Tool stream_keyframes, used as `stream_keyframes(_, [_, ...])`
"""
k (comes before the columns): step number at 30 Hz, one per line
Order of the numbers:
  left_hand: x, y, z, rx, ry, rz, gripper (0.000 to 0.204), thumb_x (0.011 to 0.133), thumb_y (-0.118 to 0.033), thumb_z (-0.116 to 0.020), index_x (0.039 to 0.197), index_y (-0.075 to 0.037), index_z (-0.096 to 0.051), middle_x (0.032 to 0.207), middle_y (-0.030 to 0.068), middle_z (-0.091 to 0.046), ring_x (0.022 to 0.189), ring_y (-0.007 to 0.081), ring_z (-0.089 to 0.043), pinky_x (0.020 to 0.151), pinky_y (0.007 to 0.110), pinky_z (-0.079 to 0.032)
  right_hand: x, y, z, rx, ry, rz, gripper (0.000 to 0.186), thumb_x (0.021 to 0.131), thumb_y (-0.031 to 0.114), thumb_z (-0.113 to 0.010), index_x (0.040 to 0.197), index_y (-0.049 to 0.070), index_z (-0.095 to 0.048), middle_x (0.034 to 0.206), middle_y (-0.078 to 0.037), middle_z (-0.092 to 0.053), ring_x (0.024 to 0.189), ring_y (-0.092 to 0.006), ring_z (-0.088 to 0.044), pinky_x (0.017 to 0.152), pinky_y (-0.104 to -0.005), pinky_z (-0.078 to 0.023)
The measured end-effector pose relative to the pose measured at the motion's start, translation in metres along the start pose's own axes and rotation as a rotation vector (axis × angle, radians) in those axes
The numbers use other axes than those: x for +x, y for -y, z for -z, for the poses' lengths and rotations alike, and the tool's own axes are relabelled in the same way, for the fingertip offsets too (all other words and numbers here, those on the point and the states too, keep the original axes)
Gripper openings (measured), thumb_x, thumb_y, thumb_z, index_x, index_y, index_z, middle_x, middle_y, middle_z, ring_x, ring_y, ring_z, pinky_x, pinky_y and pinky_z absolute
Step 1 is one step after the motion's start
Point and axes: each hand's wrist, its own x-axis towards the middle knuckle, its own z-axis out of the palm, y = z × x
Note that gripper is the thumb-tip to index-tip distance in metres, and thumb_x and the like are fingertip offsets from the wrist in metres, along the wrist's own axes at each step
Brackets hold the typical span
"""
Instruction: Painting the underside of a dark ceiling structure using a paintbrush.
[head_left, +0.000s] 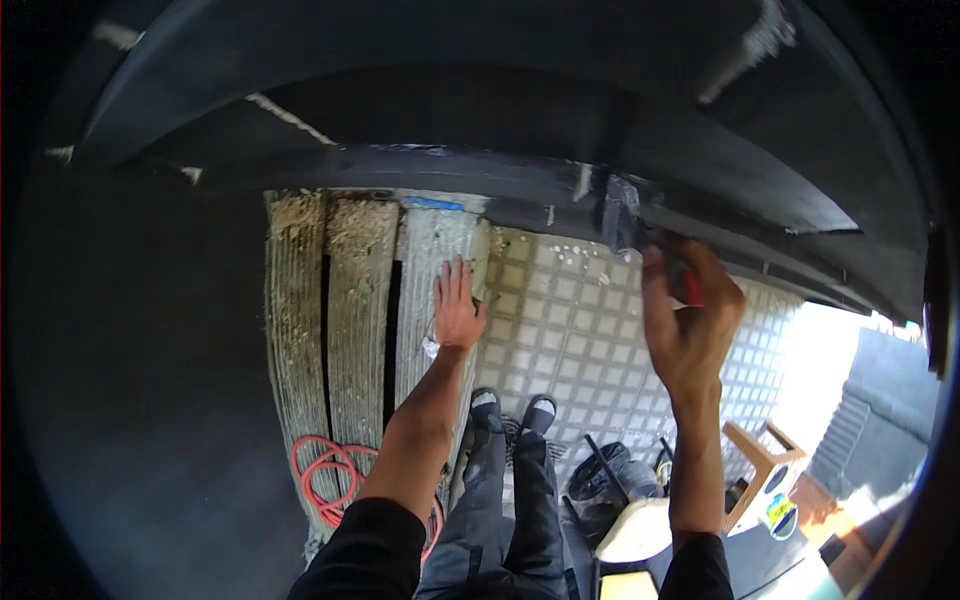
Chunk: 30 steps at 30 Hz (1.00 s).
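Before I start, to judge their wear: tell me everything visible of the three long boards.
The boards look like weathered wood, grey-brown and grooved, side by side with dark gaps between. Crumbs litter the far ends. The right board bears a blue strip and, it seems, the left hand; a red cord crosses the near part.

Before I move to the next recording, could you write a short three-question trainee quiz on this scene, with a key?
1. True or false: the red cord lies looped across the wooden planks.
2. Where is the left hand?
a) on the red cord
b) on the wooden planks
c) at the person's hip
3. Which hand is up at the dark beam, and what colour shows in its grip?

Key:
1. True.
2. b, with its fingers laid out straight.
3. The right hand; red, from an item too hidden to identify.
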Motion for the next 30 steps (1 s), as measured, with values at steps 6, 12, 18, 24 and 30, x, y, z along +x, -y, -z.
stream_keyframes(6, [0.001, -0.001, 0.000, -0.019, -0.001, 0.019, 0.091, 0.079, -0.018, -0.072, 0.157, -0.004, -0.027, 0.165, 0.0142, -0.024, 0.152, 0.0361, -0.022, 0.123, 0.052, -0.022, -0.009, -0.022, 0.022, 0.054, -0.259, -0.207, 0.023, 0.097, 0.015, -0.064, 0.109, -0.003, -0.073, 0.086, -0.011, -0.073, 0.067, -0.0113, -0.063, 0.061, -0.0244, -0.051])
stream_keyframes(12, [-0.001, -0.001, 0.000, -0.075, -0.027, -0.005, 0.087, 0.079, -0.014, -0.071, 0.155, -0.003, -0.030, 0.163, 0.0154, -0.028, 0.151, 0.0375, -0.023, 0.123, 0.052, -0.022, 0.003, 0.017, -0.042, -0.141, -0.107, 0.048, 0.017, 0.095, 0.013, -0.065, 0.104, 0.001, -0.073, 0.089, -0.016, -0.074, 0.072, -0.0203, -0.073, 0.060, -0.0305, -0.057])
stream_keyframes(18, [-0.001, 0.003, -0.004, -0.069, -0.041, -0.026, 0.089, 0.079, -0.015, -0.072, 0.155, -0.003, -0.029, 0.164, 0.0152, -0.027, 0.151, 0.0377, -0.024, 0.122, 0.052, -0.022, 0.023, 0.085, -0.091, 0.175, -0.028, 0.005, 0.019, 0.090, 0.014, -0.070, 0.100, -0.001, -0.074, 0.072, -0.013, -0.071, 0.060, -0.0149, -0.067, 0.056, -0.0275, -0.050])
stream_keyframes(24, [-0.001, 0.001, -0.005, -0.094, -0.034, -0.002, 0.087, 0.079, -0.013, -0.064, 0.157, -0.004, -0.028, 0.164, 0.0145, -0.026, 0.151, 0.0376, -0.025, 0.122, 0.054, -0.023, 0.030, 0.052, -0.090, 0.313, -0.099, -0.222, 0.019, 0.091, 0.016, -0.068, 0.093, -0.002, -0.073, 0.066, -0.008, -0.067, 0.054, -0.0116, -0.059, 0.051, -0.0252, -0.043])
stream_keyframes(30, [0.001, 0.002, -0.003, -0.070, -0.018, -0.008, 0.085, 0.080, -0.013, -0.064, 0.157, -0.004, -0.028, 0.165, 0.0151, -0.025, 0.152, 0.0377, -0.023, 0.122, 0.053, -0.023, 0.034, -0.007, -0.031, 0.026, -0.195, -0.228, 0.029, 0.095, 0.023, -0.066, 0.083, -0.002, -0.071, 0.056, -0.006, -0.059, 0.051, -0.0112, -0.052, 0.051, -0.0275, -0.039])
